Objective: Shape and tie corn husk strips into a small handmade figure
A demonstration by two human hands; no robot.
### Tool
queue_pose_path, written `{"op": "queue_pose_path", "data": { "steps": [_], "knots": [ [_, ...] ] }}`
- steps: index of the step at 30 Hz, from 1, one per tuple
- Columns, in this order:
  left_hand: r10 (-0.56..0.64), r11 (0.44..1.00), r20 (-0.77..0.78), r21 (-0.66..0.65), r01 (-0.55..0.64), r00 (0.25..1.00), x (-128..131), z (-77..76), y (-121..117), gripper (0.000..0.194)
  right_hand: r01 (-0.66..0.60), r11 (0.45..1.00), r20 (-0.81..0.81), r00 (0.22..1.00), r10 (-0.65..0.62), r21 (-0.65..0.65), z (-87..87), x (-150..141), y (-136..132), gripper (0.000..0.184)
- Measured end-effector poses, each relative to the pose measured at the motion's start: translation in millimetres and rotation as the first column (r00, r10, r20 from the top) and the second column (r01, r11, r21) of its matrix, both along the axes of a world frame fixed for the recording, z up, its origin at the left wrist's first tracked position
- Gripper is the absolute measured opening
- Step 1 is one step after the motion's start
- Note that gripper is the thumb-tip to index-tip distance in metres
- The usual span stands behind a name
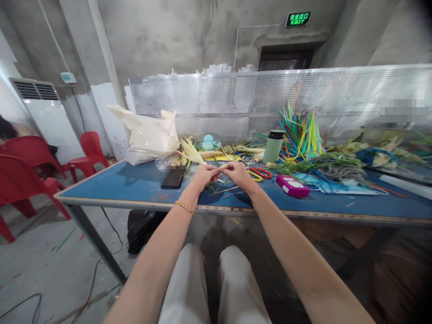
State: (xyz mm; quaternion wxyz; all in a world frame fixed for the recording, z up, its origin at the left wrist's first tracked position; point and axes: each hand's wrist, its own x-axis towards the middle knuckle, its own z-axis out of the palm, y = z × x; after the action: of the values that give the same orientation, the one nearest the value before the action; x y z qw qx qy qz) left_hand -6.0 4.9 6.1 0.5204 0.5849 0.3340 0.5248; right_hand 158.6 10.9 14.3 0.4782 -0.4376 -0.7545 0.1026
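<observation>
Above the blue table (101,184), my left hand (205,175) and my right hand (237,173) meet with fingertips pinched together. Between them is a pale strip (222,167) that looks like corn husk; its ends are partly hidden by the fingers. Just behind my left hand lie pale yellow-green corn husks (191,152). Thin green and straw-coloured stalks (224,191) are scattered below the hands. Scissors with red handles (261,173) and others with yellow handles (255,176) rest to the right of my right hand. A dark phone (173,177) lies left of my left hand.
A cream plastic bag (153,135) sits at the back left. Toward the right stand a green bottle (272,147) and colourful pipe cleaners (303,135), with a purple box (292,186) in front. Perforated metal panels (202,96) border the back; red chairs (88,150) stand at left.
</observation>
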Motion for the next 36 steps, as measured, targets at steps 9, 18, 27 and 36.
{"op": "queue_pose_path", "data": {
  "steps": [9, 18, 27, 36],
  "knots": [
    [0.131, 0.991, 0.027, -0.016, -0.131, 0.991, 1, -0.2, 1, 0.016, -0.05, 0.999, -0.095, 0.994, 0.05, 0.008, 0.6, -6, -8, 0.03],
    [0.081, 0.996, -0.028, -0.027, -0.082, 0.996, 3, -0.6, 2, 0.02, -0.011, 1.0, -0.07, 0.998, 0.009, -0.029, -1.0, -5, -3, 0.022],
    [0.019, 1.0, 0.016, 0.009, -0.019, 1.0, 0, -4.0, 6, 0.026, 0.009, 0.998, -0.011, 1.0, -0.009, -0.064, 0.9, -4, -8, 0.035],
    [0.057, 0.992, 0.109, -0.116, -0.044, 0.992, -6, -9.8, 17, 0.019, 0.045, 0.975, 0.024, 0.998, -0.051, 0.217, -3.3, -6, -3, 0.021]
  ]
}}
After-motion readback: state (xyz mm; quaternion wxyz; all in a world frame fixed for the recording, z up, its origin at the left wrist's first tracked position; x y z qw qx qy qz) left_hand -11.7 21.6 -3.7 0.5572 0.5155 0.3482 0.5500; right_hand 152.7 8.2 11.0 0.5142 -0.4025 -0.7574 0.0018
